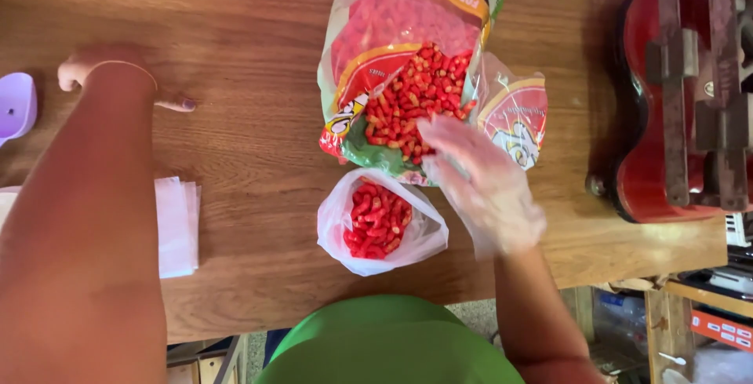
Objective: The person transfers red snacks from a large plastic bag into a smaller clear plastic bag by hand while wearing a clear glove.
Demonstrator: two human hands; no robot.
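Note:
A large printed snack bag (392, 54) lies open on the wooden table (251, 54), full of small red candy pieces (412, 98). Just below it sits a small clear plastic bag (380, 223), open and partly filled with the same red pieces. My right hand (478, 180) wears a thin clear glove and is blurred; its fingertips reach the mouth of the large bag. Whether it holds any pieces is not visible. My left hand (118, 78) rests on the table at the far left, fingers loosely curled, holding nothing.
A stack of flat clear bags (176, 227) lies at the left under my forearm. A lilac plastic scoop (16, 105) sits at the left edge. A red metal machine (674, 101) stands at the right end of the table.

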